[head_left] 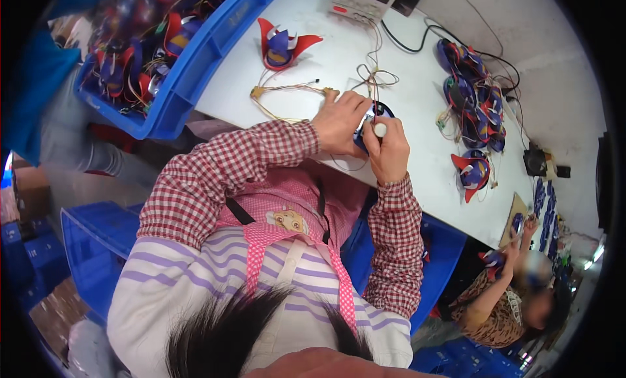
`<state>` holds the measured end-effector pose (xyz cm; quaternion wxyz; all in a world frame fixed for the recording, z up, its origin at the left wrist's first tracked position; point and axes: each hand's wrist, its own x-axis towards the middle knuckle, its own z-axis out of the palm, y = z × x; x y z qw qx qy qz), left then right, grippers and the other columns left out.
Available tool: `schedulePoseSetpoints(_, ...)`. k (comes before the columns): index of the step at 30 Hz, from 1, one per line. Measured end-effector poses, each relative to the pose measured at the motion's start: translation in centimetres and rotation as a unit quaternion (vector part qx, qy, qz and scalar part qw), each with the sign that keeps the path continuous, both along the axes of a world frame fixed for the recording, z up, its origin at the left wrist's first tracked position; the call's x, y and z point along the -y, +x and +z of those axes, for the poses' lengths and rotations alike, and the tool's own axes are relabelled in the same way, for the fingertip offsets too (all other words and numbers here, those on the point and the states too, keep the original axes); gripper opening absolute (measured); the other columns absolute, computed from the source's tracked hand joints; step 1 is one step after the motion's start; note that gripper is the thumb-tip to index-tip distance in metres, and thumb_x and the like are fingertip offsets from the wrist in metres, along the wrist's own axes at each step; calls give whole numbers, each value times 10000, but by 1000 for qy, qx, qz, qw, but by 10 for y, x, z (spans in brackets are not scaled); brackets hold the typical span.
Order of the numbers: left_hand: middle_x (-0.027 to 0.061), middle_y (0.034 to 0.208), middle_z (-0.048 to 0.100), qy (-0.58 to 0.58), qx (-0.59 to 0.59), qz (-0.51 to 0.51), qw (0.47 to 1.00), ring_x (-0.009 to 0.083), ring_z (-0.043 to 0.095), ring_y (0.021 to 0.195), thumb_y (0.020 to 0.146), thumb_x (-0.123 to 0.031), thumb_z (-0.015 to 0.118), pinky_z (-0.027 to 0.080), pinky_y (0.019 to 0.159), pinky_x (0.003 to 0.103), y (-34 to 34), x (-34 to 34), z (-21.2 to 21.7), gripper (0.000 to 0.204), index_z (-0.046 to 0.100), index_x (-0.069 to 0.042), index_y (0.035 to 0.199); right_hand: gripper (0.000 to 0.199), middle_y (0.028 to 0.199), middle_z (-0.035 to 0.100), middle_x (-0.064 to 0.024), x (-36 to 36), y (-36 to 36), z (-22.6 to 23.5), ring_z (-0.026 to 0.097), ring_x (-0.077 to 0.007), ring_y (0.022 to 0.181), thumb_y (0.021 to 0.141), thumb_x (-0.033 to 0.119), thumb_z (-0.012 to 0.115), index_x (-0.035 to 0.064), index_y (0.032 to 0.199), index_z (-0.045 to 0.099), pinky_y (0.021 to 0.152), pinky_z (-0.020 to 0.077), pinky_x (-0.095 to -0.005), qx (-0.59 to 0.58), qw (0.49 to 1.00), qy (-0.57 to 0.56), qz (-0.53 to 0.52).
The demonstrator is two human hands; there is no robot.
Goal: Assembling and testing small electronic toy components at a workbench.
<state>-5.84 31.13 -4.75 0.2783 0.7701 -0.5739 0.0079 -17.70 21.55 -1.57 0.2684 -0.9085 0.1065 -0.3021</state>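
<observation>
Both my hands are at the near edge of the white table over a small dark blue toy part (386, 109) with a pale, shiny inside. My left hand (340, 125) grips its left side, fingers bent over it. My right hand (391, 150) is closed around a slim thing with a white, round end (380, 130), pointing at the part; its kind is hidden by my fingers. Thin red and dark wires (375, 85) run down to the part. Left of my left hand lies a wire harness (280, 88) with yellowish ends.
A power supply (355, 5) with a red display stands at the back. One red-and-blue toy (280, 49) lies far left, several more (475, 98) at right. A blue crate (195, 65) full of toys is at left. Another person (502, 300) works at lower right.
</observation>
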Motion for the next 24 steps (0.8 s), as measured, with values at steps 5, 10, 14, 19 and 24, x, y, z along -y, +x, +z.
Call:
schedulePoseSetpoints(5, 163, 1211, 452, -2, -27, 15, 1000, 310, 416, 1117, 472, -607, 778, 244, 971, 524, 5, -5, -4, 1069, 398, -5, 1270, 177, 859, 586, -86, 0, -3, 5, 552, -191, 676, 781, 80, 664, 20, 929, 586, 601, 456, -276, 31, 998, -53, 15)
schedulePoseSetpoints(10, 152, 1226, 439, -124, 0, 43, 991, 282, 419, 1115, 586, -525, 762, 272, 987, 472, 15, -28, 9, 899, 415, -9, 1236, 163, 753, 588, -76, 61, 13, 27, 534, -169, 594, 821, 147, 653, 9, 888, 596, 565, 447, -252, 34, 994, 25, -104)
schedulePoseSetpoints(14, 191, 1243, 421, -240, -84, 313, 915, 298, 433, 1124, 728, -265, 751, 410, 932, 358, 76, -76, 5, 765, 341, 37, 1298, 214, 778, 589, -77, 94, 17, 5, 529, -184, 636, 813, 174, 667, 2, 914, 590, 621, 455, -272, -4, 992, 31, -123)
schedulePoseSetpoints(19, 223, 1219, 448, -170, -148, 357, 907, 327, 465, 1086, 699, -346, 771, 403, 948, 397, 126, -89, -9, 820, 345, 59, 1271, 314, 893, 588, -93, 75, 31, 7, 531, -215, 765, 808, 215, 685, -1, 1008, 575, 717, 448, -299, 22, 983, -73, -169)
schedulePoseSetpoints(24, 229, 1172, 496, -105, -246, 326, 907, 335, 477, 1091, 641, -345, 814, 402, 953, 404, 144, -95, -9, 853, 379, 61, 1252, 479, 1116, 518, -129, -30, 62, 29, 507, -255, 938, 726, 174, 734, 31, 1141, 544, 828, 432, -319, 8, 986, -123, 114)
